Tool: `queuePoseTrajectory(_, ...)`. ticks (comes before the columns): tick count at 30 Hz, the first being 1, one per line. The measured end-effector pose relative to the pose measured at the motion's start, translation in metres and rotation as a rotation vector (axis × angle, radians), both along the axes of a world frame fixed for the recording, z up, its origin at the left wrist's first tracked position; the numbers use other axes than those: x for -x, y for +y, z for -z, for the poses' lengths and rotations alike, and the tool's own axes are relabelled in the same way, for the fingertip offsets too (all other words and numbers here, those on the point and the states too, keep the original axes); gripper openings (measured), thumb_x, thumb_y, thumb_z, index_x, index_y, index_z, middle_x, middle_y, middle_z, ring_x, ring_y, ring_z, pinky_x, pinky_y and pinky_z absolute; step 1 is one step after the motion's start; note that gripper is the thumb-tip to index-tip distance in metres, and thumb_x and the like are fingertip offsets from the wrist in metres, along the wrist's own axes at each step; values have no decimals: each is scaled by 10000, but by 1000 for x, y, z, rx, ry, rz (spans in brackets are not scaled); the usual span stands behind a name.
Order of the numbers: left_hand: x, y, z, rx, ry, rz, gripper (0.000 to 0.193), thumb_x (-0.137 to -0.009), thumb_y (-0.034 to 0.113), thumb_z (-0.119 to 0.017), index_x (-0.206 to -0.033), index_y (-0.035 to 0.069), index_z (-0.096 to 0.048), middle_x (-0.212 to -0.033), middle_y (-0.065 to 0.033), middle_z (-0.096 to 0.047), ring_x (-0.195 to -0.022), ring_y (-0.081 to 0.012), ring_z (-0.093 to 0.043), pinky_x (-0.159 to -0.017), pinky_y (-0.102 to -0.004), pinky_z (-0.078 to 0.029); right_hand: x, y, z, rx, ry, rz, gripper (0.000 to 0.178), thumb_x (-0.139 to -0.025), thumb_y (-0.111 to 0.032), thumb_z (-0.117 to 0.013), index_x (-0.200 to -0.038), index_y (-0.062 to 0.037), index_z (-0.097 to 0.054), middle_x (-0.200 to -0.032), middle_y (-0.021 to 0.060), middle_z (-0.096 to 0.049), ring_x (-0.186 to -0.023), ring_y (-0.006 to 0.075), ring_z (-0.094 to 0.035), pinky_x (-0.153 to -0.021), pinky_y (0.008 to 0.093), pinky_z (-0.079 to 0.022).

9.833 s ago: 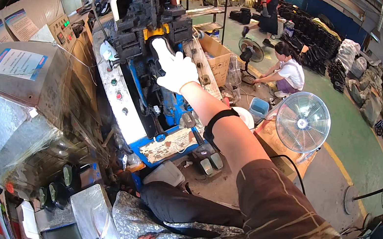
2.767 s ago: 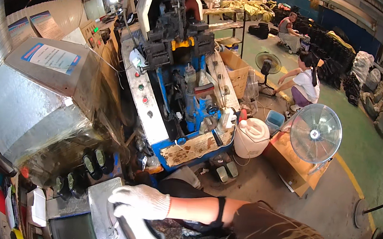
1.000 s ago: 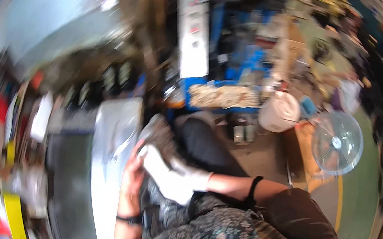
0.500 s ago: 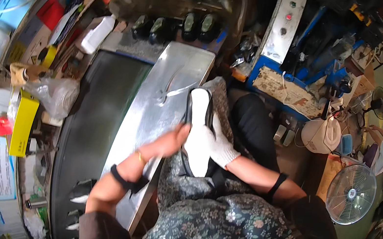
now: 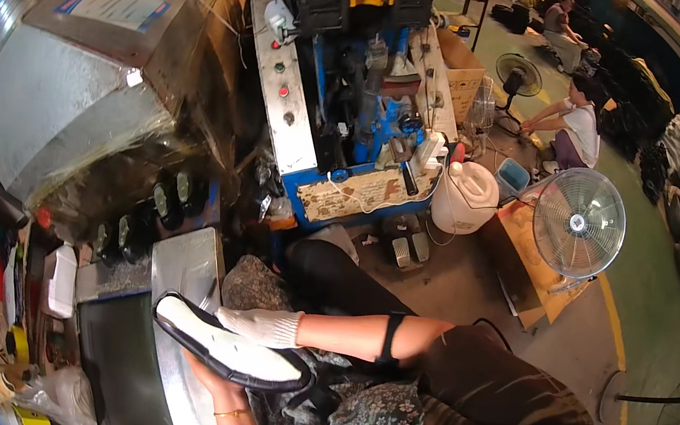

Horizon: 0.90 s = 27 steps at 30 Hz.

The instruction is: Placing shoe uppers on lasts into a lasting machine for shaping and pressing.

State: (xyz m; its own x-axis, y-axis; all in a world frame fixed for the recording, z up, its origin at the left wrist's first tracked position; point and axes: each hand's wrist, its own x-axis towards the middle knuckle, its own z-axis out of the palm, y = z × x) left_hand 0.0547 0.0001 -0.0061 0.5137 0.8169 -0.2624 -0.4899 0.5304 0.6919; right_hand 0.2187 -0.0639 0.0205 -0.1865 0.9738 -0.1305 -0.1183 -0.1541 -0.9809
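Observation:
A black shoe upper [image 5: 192, 347] lies tilted over my lap, its white underside [image 5: 236, 347] turned up. My left hand [image 5: 208, 378], bare, holds it from below on the near side; most of its fingers are hidden under the shoe. A white knit glove covers my right hand [image 5: 257, 325], which lies stretched out along the shoe's far edge and touches the white surface. Its fingers point left and look straight; the thumb cannot be made out.
A metal ledge [image 5: 186, 269] and a dark conveyor belt [image 5: 113, 346] run at my left. Several black shoes [image 5: 126, 233] stand beyond. Ahead is a blue machine [image 5: 379, 130] with buttons. A fan [image 5: 577, 223], a white bucket [image 5: 465, 198] and a crouching person [image 5: 577, 125] are to the right.
My view has swung right, bringing the machine and fan toward the middle. The shoe now lies crosswise instead of lengthwise. My left hand has gone beneath it; my gloved right hand reaches along its edge.

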Motion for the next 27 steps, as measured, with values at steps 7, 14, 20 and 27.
queuePoseTrajectory(7, -34, -42, -18, -215, 211, 22, 622, -1032, 422, -490, -1509, 37, -389, -1508, -146, -437, -1369, -306, -433, -1158, -462, -320, -53, -73, -18, 57, -39, 308, 1008, -708, -169, -815, -1574, -99, -304, -1330, 196, -571, -1100, 246, -619, -943, 335, -499)
queuePoseTrajectory(14, 9, -49, 33, -1292, 931, 442, 505, -840, 145, -728, -1295, -30, -597, -1229, -226, -650, -1138, -370, -619, -1023, -425, -464, -189, -132, -97, -155, -351, 762, 960, -727, -106, -826, -1549, -20, -339, -1339, 135, -570, -1099, 185, -595, -959, 318, -481)
queuePoseTrajectory(20, 9, -53, 58, -1533, 875, 252, 205, -777, 112, -703, -960, 25, -735, -1038, -142, -729, -1023, -355, -656, -940, -434, -505, -339, -113, -182, -197, -1385, 1073, 904, -719, -203, -788, -1521, -97, -386, -1063, 212, -584, -1030, 352, -605, -912, 405, -479)
queuePoseTrajectory(27, -3, -59, 47, -1539, 973, 314, 264, -940, 229, -619, -1053, 6, -702, -1083, -205, -703, -1023, -408, -639, -952, -486, -485, -411, -61, -205, 187, -1441, 1134, 875, -723, -359, -748, -1516, -321, -381, -1238, 285, -569, -1132, 466, -605, -993, 487, -491)
